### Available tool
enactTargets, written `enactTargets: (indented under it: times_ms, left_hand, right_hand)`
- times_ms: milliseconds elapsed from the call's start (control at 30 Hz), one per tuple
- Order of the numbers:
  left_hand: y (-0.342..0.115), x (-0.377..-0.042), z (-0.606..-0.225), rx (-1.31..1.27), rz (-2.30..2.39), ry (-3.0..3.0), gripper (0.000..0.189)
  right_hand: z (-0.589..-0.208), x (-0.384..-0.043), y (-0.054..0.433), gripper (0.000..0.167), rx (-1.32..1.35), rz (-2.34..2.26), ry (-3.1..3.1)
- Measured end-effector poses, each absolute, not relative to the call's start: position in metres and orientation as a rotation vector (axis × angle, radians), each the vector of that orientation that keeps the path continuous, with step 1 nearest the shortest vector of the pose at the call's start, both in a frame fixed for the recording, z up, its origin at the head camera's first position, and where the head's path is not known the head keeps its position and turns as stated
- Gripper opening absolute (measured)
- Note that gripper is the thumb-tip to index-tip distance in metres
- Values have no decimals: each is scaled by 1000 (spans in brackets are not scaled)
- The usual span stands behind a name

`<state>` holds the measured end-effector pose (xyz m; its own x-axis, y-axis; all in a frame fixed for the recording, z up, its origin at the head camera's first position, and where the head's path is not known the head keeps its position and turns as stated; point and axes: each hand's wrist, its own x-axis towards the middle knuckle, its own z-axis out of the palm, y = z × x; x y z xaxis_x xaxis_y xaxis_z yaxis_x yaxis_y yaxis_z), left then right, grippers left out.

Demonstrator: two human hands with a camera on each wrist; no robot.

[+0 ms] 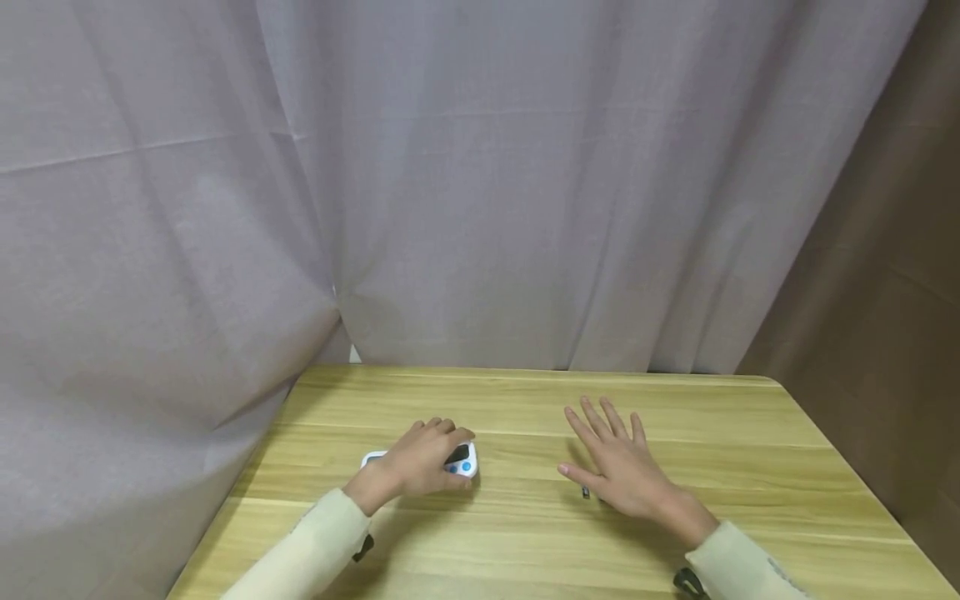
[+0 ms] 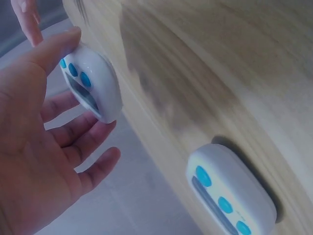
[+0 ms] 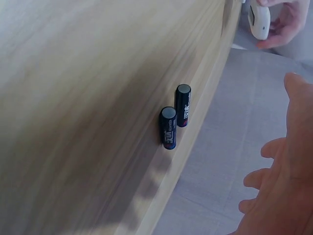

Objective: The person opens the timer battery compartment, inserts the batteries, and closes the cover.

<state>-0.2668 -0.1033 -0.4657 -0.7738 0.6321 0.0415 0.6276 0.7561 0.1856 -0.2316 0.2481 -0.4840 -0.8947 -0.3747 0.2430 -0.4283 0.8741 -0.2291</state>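
My left hand [image 1: 423, 458] holds a white digital timer [image 2: 93, 81] with blue buttons and a dark screen, thumb on one edge and fingers at the opposite one. The left wrist view shows it raised off the table. A second white timer [image 2: 232, 188] of the same look lies on the table beside that hand; in the head view only its end [image 1: 371, 457] shows past the wrist. Over the table on the right, my right hand [image 1: 626, 471] has its fingers spread and holds nothing. Below it are two dark batteries [image 3: 168, 128], [image 3: 183, 105], side by side; the head view mostly hides them.
The wood-grain table [image 1: 525, 550] ends at a straight far edge with a rounded right corner. A grey curtain [image 1: 480, 208] hangs behind it and along the left side. On the right hangs a brown cloth [image 1: 885, 333].
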Motion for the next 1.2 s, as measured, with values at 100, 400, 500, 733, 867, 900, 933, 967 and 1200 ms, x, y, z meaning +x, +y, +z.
enactTargets:
  times_ms: [100, 400, 500, 733, 867, 900, 933, 967, 1200]
  left_hand:
    - [-102, -268, -464, 1076, 334, 2950, 70]
    - [-99, -272, -455, 1140, 445, 3012, 66]
    - [-98, -273, -448, 1127, 542, 3035, 66]
    - [-97, -274, -436, 1092, 634, 3063, 67]
    - [-95, -274, -437, 1079, 688, 3066, 68]
    - [-95, -274, -438, 1078, 713, 3065, 67]
    - [-94, -274, -438, 1076, 738, 3063, 66]
    - [-94, -275, -438, 1076, 765, 3059, 66]
    - [-91, -276, -436, 1090, 877, 3047, 63]
  right_hand:
    - [-484, -232, 246, 88, 622, 411, -2853]
    - [-480, -228, 237, 83, 627, 461, -2806]
    - [-478, -228, 234, 82, 626, 483, -2803]
    - [-475, -230, 225, 79, 634, 529, -2779]
    - [-473, -232, 219, 80, 641, 570, -2788]
    - [-473, -232, 217, 80, 645, 579, -2790]
    - [-472, -233, 215, 80, 648, 591, -2790]
    - [-472, -233, 213, 81, 651, 605, -2795]
    - [-468, -234, 204, 81, 630, 665, -2814]
